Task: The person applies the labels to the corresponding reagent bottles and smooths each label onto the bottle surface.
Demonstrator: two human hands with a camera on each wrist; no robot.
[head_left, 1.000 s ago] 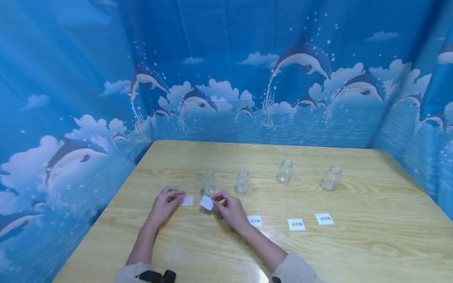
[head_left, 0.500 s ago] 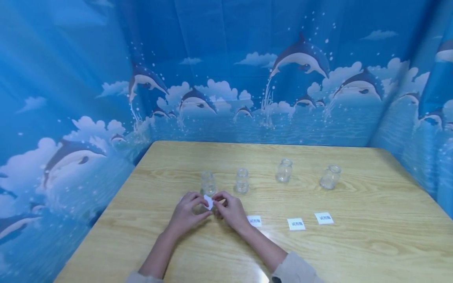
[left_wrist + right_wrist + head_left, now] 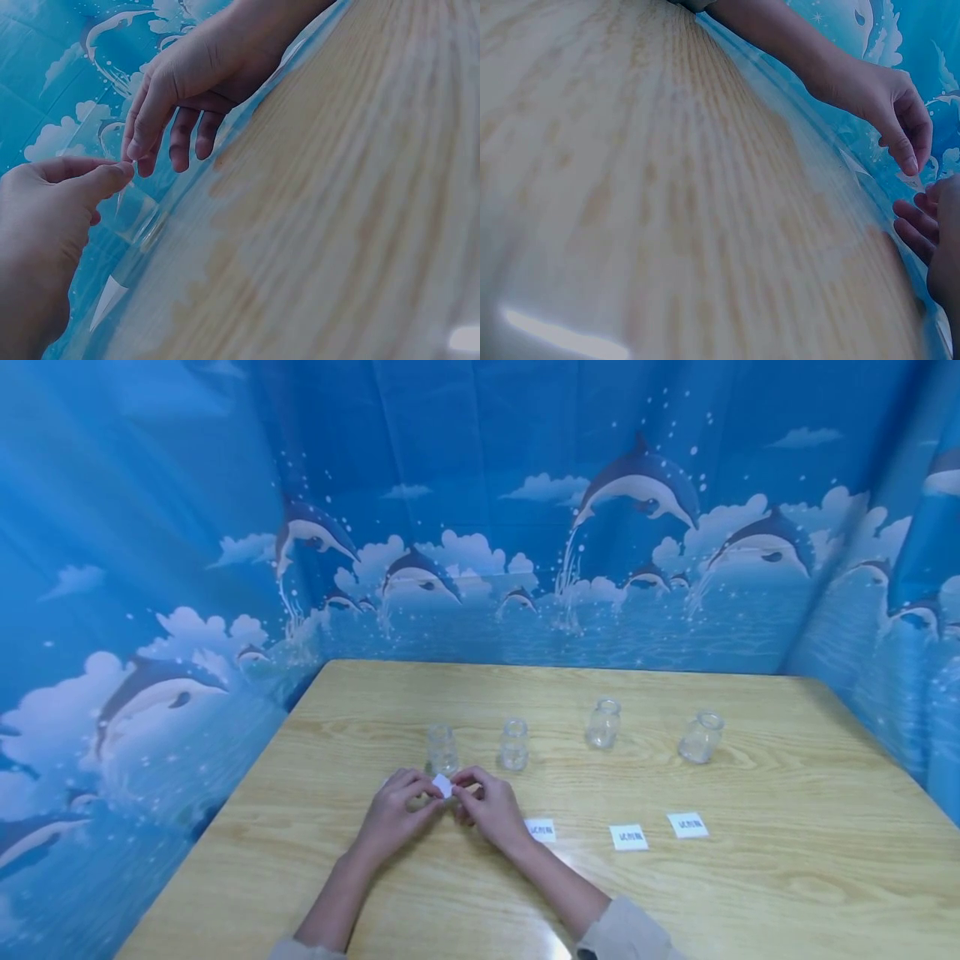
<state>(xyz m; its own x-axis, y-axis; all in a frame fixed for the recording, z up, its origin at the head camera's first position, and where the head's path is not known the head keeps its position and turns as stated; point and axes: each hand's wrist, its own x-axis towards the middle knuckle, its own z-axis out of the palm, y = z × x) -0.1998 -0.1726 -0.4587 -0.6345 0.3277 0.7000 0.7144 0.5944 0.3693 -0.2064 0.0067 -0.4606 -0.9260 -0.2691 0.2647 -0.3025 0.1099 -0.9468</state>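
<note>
Between both hands, a small white paper label (image 3: pixel 443 786) is held above the table in front of the leftmost glass jar (image 3: pixel 442 750). My left hand (image 3: pixel 393 814) pinches its left side with thumb and forefinger. At the other side my right hand (image 3: pixel 491 810) pinches it too, its remaining fingers loosely bent in the left wrist view. Fingertips of the two hands nearly meet there. Another white paper label (image 3: pixel 109 301) lies on the table by my left hand, almost wholly hidden by that hand in the head view.
Three more glass jars stand to the right: one beside the first (image 3: pixel 514 745), a jar (image 3: pixel 603 724) further back, and a jar (image 3: pixel 701 738) furthest right. Nearer lie three labels with dark writing: a label (image 3: pixel 541 830), a label (image 3: pixel 628 837) and a label (image 3: pixel 687 825). A dolphin-print curtain (image 3: pixel 480 527) surrounds the wooden table (image 3: pixel 787 877).
My left hand has left the label lying at the left, moved right and taken hold of the label in my right hand. The held label has tilted. My right hand stays nearly in place.
</note>
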